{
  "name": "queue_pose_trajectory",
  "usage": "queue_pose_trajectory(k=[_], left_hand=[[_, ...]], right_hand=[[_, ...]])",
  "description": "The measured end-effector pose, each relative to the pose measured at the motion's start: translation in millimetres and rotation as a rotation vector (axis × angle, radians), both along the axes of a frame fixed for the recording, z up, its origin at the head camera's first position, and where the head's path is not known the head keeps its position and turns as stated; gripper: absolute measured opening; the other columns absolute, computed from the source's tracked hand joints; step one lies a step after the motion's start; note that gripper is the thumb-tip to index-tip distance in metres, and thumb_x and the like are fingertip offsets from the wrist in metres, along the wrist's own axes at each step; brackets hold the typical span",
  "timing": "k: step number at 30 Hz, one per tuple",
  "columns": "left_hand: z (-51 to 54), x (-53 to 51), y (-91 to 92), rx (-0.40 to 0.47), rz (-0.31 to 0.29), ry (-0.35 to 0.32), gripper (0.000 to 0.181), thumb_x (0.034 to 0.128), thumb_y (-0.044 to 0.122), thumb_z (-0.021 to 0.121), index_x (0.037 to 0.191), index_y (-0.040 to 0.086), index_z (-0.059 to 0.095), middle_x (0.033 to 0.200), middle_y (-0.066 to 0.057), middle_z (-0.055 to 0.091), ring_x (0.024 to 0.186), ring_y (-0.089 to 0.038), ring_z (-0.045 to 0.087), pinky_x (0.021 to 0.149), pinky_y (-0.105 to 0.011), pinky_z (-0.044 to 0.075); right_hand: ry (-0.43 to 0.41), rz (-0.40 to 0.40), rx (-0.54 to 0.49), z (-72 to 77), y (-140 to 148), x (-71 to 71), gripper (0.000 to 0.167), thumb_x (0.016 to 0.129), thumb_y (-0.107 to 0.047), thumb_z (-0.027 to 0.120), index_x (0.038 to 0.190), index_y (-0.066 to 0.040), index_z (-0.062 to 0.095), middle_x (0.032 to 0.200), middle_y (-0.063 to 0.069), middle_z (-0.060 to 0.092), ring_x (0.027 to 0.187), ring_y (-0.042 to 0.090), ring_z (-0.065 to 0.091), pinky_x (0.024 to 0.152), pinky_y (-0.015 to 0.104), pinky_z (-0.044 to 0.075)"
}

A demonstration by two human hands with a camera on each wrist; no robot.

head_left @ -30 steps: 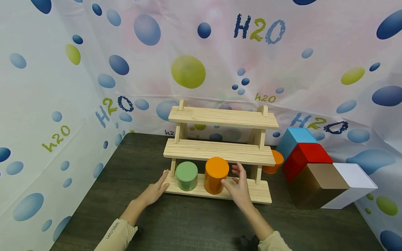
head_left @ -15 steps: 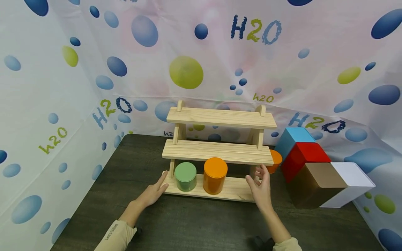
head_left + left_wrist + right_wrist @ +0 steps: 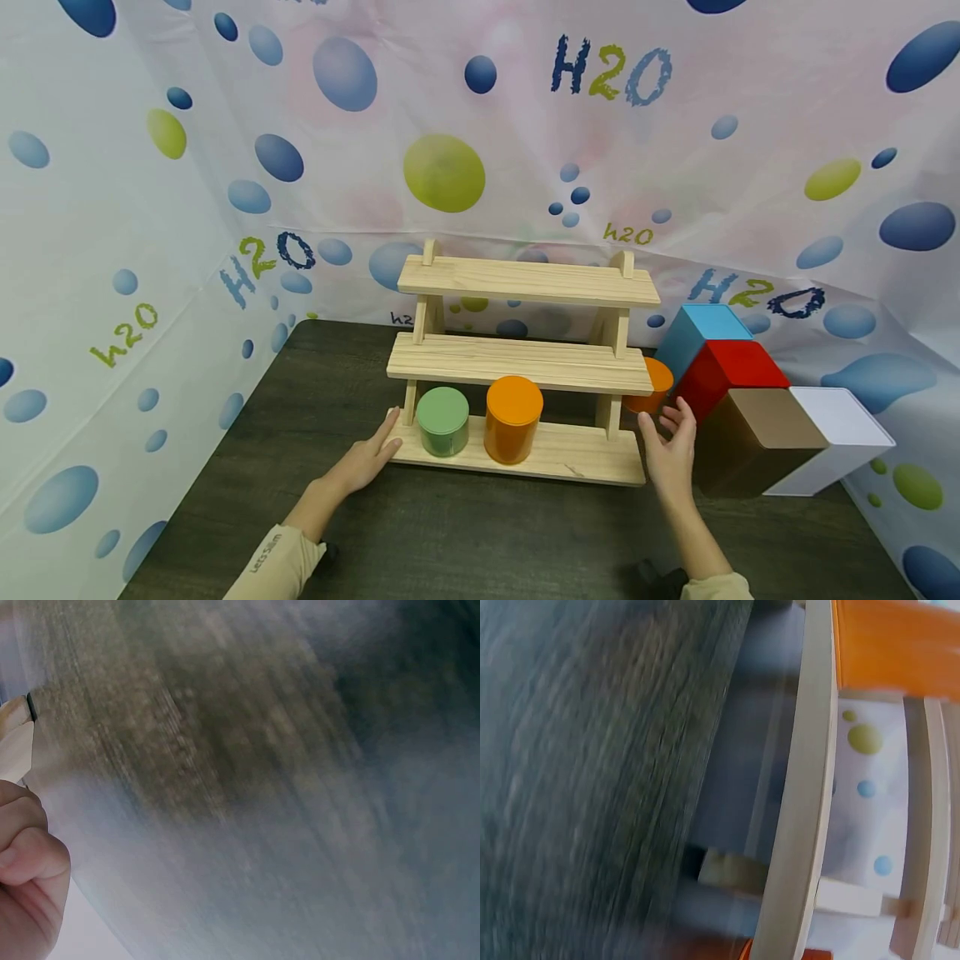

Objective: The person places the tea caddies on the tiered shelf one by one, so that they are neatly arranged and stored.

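A three-tier wooden display rack (image 3: 521, 360) stands on the dark table. On its lowest tier are a lidded green canister (image 3: 442, 422) and a taller orange canister (image 3: 513, 421), side by side. My left hand (image 3: 360, 461) holds the left end of that tier between thumb and fingers; the left wrist view shows its fingers bent beside the wood. My right hand (image 3: 672, 454), relaxed and holding nothing, is just right of the rack. Its fingertips are close to another orange canister (image 3: 651, 387), partly hidden behind the rack; contact cannot be told.
Tall boxes cluster at the right: blue (image 3: 701, 337), red (image 3: 731, 371), brown (image 3: 757, 442) and white (image 3: 843, 442). A patterned sheet (image 3: 517, 125) hangs behind and at the sides. Dark tabletop (image 3: 480, 533) lies in front of the rack.
My right hand has left the side of the taller orange canister and moved right, past the rack's end, towards the boxes. The left hand stays at the rack's left end.
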State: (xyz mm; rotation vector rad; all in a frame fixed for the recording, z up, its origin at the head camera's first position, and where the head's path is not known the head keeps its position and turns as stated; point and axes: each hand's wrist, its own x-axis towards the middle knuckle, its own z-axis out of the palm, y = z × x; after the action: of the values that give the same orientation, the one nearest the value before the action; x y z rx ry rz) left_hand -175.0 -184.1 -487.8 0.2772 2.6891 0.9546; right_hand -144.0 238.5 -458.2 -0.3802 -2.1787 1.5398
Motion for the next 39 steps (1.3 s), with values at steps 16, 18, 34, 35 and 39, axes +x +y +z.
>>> queue_pose_trajectory(k=[16, 18, 34, 35, 39], left_hand=[[0.4, 0.6, -0.1, -0.004, -0.006, -0.005, 0.062, 0.0984, 0.040, 0.035, 0.148, 0.011, 0.012, 0.135, -0.031, 0.038, 0.110, -0.050, 0.048, 0.090, -0.061, 0.035], [0.1, 0.5, -0.2, -0.009, -0.007, -0.009, 0.061, 0.0984, 0.040, 0.035, 0.148, 0.011, 0.012, 0.136, -0.030, 0.037, 0.111, -0.050, 0.047, 0.091, -0.060, 0.035], [-1.4, -0.1, -2.1, 0.002, -0.011, 0.006, 0.059, 0.0993, 0.037, 0.034, 0.148, 0.014, 0.010, 0.135, -0.028, 0.040, 0.110, -0.048, 0.049, 0.093, -0.059, 0.035], [-1.0, 0.1, -2.0, 0.003, -0.011, 0.006, 0.059, 0.0993, 0.037, 0.034, 0.148, 0.014, 0.010, 0.135, -0.028, 0.040, 0.110, -0.048, 0.049, 0.093, -0.059, 0.035], [-0.4, 1.7, -2.4, 0.009, -0.004, 0.001, 0.060, 0.0990, 0.037, 0.035, 0.148, 0.014, 0.011, 0.134, -0.029, 0.040, 0.110, -0.049, 0.048, 0.092, -0.060, 0.034]], right_hand=[[-0.348, 0.033, 0.007, 1.9, 40, -30.9, 0.083, 0.091, -0.042, 0.049, 0.144, 0.003, 0.003, 0.133, 0.032, 0.019, 0.119, 0.044, 0.026, 0.100, 0.054, 0.027], [-0.386, 0.051, 0.017, 0.4, 44, -35.1, 0.085, 0.091, -0.043, 0.049, 0.144, 0.003, 0.001, 0.134, 0.033, 0.018, 0.118, 0.044, 0.027, 0.101, 0.055, 0.026], [-0.478, 0.115, 0.164, -4.1, 60, -70.1, 0.088, 0.089, -0.029, 0.055, 0.141, 0.009, -0.005, 0.138, 0.039, 0.011, 0.126, 0.051, 0.014, 0.103, 0.059, 0.017], [-0.481, 0.119, 0.170, -4.2, 60, -71.1, 0.088, 0.089, -0.029, 0.055, 0.141, 0.009, -0.005, 0.138, 0.039, 0.011, 0.126, 0.051, 0.014, 0.103, 0.059, 0.016], [-0.468, 0.128, 0.192, -5.3, 61, -75.4, 0.088, 0.089, -0.027, 0.055, 0.141, 0.008, -0.005, 0.138, 0.040, 0.011, 0.126, 0.052, 0.013, 0.104, 0.059, 0.015]])
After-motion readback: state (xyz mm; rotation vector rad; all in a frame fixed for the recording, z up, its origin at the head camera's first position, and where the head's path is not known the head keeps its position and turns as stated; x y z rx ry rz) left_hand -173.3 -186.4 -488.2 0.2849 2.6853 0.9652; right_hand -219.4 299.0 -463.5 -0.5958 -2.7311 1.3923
